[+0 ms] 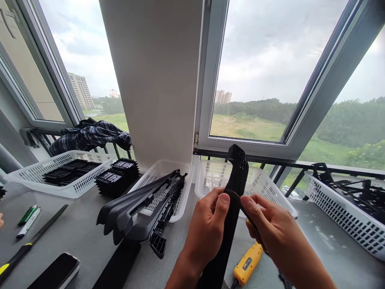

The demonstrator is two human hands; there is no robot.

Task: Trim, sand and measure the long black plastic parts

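Observation:
My left hand (pixel 207 228) is closed around a long black plastic trim piece (pixel 237 172), held tilted upright with its hooked, ribbed end at the top. My right hand (pixel 270 224) grips a knife-like tool with a yellow and black handle (pixel 251 224). Most of that tool is hidden by my fingers, and its tip meets the edge of the trim piece by my left thumb. On the table below my right hand lies a yellow corded tool (pixel 248 263).
More black trim pieces (pixel 135 212) lean on a white basket (pixel 162 166). Another white basket (pixel 258 176) stands behind my hands, one with black parts (pixel 345 204) at right. Left are stacked black grids (pixel 117 176), markers (pixel 28 220), a long knife (pixel 45 226) and a phone (pixel 55 271).

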